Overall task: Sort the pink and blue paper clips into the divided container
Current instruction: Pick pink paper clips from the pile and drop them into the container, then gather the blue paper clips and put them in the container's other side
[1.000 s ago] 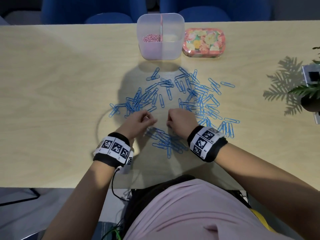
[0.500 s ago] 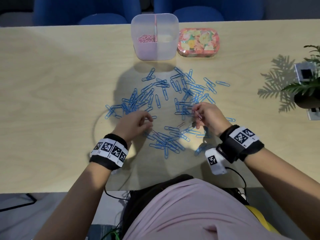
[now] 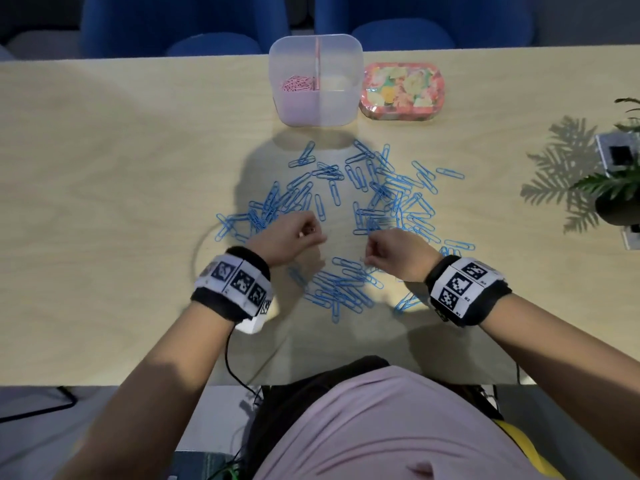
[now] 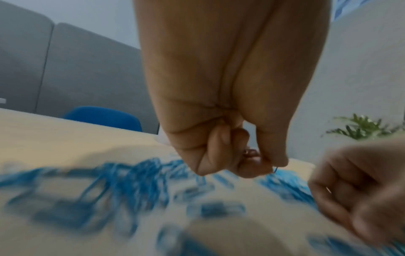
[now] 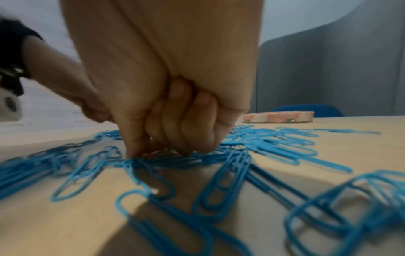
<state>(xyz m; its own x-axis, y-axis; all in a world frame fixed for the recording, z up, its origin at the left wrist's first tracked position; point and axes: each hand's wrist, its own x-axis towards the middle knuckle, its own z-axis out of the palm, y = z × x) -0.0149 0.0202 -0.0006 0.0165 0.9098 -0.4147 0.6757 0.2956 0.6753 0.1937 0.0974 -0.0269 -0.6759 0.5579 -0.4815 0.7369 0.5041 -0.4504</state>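
Blue paper clips [image 3: 388,195] lie scattered over the middle of the table, with a denser heap [image 3: 341,289] near me. The clear divided container [image 3: 316,109] stands at the far edge; pink clips [image 3: 298,85] fill its left compartment, and I see nothing in the right one. My left hand [image 3: 304,233] hovers curled left of the heap, gripping small pink clips [image 4: 252,154]. My right hand [image 3: 369,259] is curled with thumb and fingertips [image 5: 133,149] pressed into the blue clips [image 5: 221,181], pinching a pale pinkish clip [image 5: 156,152].
A flowered tin [image 3: 401,91] sits right of the container and shows low in the right wrist view as well [image 5: 278,117]. A potted plant [image 3: 616,188] stands at the table's right edge. Blue chairs [image 3: 207,29] are behind the table.
My right hand has moved from the right-hand cluster back left and toward me, down onto the near heap. The left hand has stayed curled in about the same place.
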